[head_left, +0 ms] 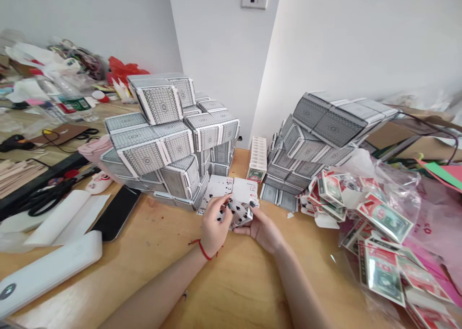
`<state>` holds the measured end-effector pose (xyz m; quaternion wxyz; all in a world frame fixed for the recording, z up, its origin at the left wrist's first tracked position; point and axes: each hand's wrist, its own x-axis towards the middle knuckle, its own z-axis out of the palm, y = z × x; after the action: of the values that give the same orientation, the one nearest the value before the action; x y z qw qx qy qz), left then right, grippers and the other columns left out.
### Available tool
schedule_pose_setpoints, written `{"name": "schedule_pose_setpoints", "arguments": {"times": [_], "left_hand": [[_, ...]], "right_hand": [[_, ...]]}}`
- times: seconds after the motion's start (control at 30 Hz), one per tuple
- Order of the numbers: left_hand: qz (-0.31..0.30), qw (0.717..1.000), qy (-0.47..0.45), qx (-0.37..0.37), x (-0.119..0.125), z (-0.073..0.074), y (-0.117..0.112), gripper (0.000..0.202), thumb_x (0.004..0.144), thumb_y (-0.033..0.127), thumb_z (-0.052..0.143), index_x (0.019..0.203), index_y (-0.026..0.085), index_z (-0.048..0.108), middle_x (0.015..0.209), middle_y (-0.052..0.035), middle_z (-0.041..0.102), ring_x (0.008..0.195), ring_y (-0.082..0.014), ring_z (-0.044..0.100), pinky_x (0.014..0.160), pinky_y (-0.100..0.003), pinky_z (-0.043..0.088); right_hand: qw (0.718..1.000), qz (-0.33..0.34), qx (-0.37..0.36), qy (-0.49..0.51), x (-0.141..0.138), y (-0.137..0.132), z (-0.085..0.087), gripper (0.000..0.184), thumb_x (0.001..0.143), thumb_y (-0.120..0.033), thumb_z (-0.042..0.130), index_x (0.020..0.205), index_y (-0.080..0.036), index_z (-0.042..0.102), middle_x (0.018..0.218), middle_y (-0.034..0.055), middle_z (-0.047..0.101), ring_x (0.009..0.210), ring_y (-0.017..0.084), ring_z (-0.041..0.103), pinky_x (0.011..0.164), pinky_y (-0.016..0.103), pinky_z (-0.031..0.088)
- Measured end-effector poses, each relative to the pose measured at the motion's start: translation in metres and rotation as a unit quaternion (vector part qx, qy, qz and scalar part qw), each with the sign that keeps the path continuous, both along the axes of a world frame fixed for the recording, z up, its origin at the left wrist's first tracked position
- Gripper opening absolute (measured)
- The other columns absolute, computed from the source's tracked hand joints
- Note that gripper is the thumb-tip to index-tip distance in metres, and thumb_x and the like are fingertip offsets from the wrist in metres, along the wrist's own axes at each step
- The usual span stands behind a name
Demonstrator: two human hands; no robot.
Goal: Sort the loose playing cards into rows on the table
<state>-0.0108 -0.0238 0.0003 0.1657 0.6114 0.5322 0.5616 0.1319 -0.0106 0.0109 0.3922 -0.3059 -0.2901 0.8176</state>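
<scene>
Low over the wooden table, both hands meet at a small bunch of playing cards [238, 212], face up with black pips showing. My right hand [263, 229] is closed round the right side of the bunch, its thumb near the top corner. My left hand [215, 225], with a red string bracelet at the wrist, has thumb and finger bent together on the cards' left side; its fingertips partly cover them. Just beyond lie overlapping laid-out playing cards [244, 189], face up, some with red pips.
Stacked blocks made of grey-backed cards stand left [155, 148] and right [310, 141]. Between them is a row of card boxes [257, 158]. Red-and-green card packs [384, 266] spill from plastic at right. A black phone [115, 212], white device [54, 271] and scissors [54, 194] lie left.
</scene>
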Motion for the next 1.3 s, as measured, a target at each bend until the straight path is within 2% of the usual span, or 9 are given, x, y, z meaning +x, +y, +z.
{"name": "schedule_pose_setpoints", "arguments": {"times": [0.23, 0.4, 0.5, 0.67, 0.9, 1.0, 1.1, 1.17, 1.3], "left_hand": [[0.031, 0.996, -0.079, -0.015, -0.003, -0.006, 0.005, 0.021, 0.079, 0.021, 0.047, 0.098, 0.017, 0.056, 0.096, -0.0072, 0.057, 0.084, -0.014, 0.058, 0.069, -0.025, 0.051], [-0.003, 0.995, -0.098, -0.026, -0.002, -0.008, 0.007, 0.019, 0.077, 0.022, 0.051, 0.093, 0.016, 0.056, 0.095, -0.0068, 0.057, 0.083, -0.0144, 0.059, 0.07, -0.027, 0.052], [-0.033, 0.996, -0.081, -0.025, -0.001, -0.006, 0.006, 0.017, 0.074, 0.021, 0.054, 0.09, 0.016, 0.056, 0.09, -0.005, 0.056, 0.083, -0.0141, 0.058, 0.072, -0.027, 0.051], [-0.125, 0.989, -0.019, -0.072, 0.0, 0.003, 0.005, 0.014, 0.07, 0.016, 0.056, 0.083, 0.017, 0.052, 0.086, -0.0032, 0.054, 0.08, -0.0127, 0.057, 0.07, -0.026, 0.05], [-0.168, 0.981, 0.061, -0.078, -0.001, 0.012, 0.005, 0.015, 0.068, 0.013, 0.057, 0.064, 0.017, 0.043, 0.108, -0.0078, 0.053, 0.096, -0.0179, 0.052, 0.069, -0.026, 0.046], [-0.191, 0.975, 0.078, -0.083, -0.001, 0.012, 0.003, 0.015, 0.066, 0.01, 0.056, 0.065, 0.017, 0.042, 0.109, -0.0079, 0.051, 0.089, -0.0163, 0.053, 0.063, -0.024, 0.045], [-0.205, 0.97, 0.1, -0.087, -0.001, 0.009, 0.0, 0.016, 0.063, 0.007, 0.055, 0.066, 0.017, 0.043, 0.109, -0.0069, 0.046, 0.071, -0.0101, 0.051, 0.059, -0.023, 0.043], [-0.201, 0.969, 0.113, -0.084, -0.001, 0.007, -0.001, 0.016, 0.062, 0.006, 0.055, 0.066, 0.017, 0.043, 0.108, -0.0061, 0.044, 0.061, -0.0064, 0.047, 0.058, -0.022, 0.043], [-0.169, 0.975, 0.129, -0.068, -0.001, 0.003, -0.001, 0.016, 0.06, 0.005, 0.053, 0.064, 0.016, 0.042, 0.104, -0.0048, 0.04, 0.056, -0.0043, 0.042, 0.057, -0.022, 0.041]], "right_hand": [[0.999, -0.028, 0.022, -0.013, 0.005, 0.003, -0.003, 0.033, 0.078, -0.044, 0.051, 0.097, -0.018, 0.056, 0.085, 0.0065, 0.065, 0.071, 0.018, 0.064, 0.064, 0.034, 0.053], [0.998, -0.048, 0.03, 0.01, 0.008, 0.003, -0.003, 0.028, 0.078, -0.042, 0.051, 0.09, -0.018, 0.057, 0.076, 0.0046, 0.065, 0.068, 0.018, 0.063, 0.064, 0.035, 0.053], [0.996, -0.072, 0.045, 0.015, 0.007, 0.004, -0.002, 0.028, 0.076, -0.04, 0.055, 0.094, -0.018, 0.055, 0.085, 0.0054, 0.065, 0.076, 0.019, 0.063, 0.068, 0.036, 0.052], [0.989, -0.135, 0.06, -0.001, 0.003, 0.005, -0.004, 0.026, 0.072, -0.037, 0.062, 0.091, -0.021, 0.054, 0.091, 0.0033, 0.065, 0.081, 0.018, 0.062, 0.067, 0.032, 0.051], [0.992, -0.096, 0.077, -0.022, 0.001, 0.004, -0.008, 0.034, 0.071, -0.038, 0.063, 0.097, -0.016, 0.06, 0.088, 0.0065, 0.065, 0.077, 0.019, 0.06, 0.064, 0.029, 0.048], [0.99, -0.114, 0.08, -0.024, 0.0, 0.005, -0.009, 0.036, 0.07, -0.04, 0.064, 0.097, -0.016, 0.061, 0.085, 0.0062, 0.065, 0.076, 0.019, 0.06, 0.064, 0.028, 0.047], [0.989, -0.118, 0.08, -0.039, 0.0, 0.005, -0.01, 0.037, 0.069, -0.039, 0.065, 0.098, -0.017, 0.062, 0.085, 0.0056, 0.065, 0.075, 0.019, 0.059, 0.064, 0.028, 0.046], [0.988, -0.115, 0.083, -0.061, 0.0, 0.004, -0.01, 0.038, 0.068, -0.037, 0.067, 0.1, -0.018, 0.061, 0.087, 0.0049, 0.064, 0.076, 0.018, 0.058, 0.066, 0.029, 0.046], [0.98, -0.12, 0.107, -0.114, 0.0, 0.003, -0.011, 0.04, 0.066, -0.036, 0.068, 0.102, -0.02, 0.06, 0.093, 0.0043, 0.063, 0.08, 0.019, 0.057, 0.068, 0.029, 0.045]]}}
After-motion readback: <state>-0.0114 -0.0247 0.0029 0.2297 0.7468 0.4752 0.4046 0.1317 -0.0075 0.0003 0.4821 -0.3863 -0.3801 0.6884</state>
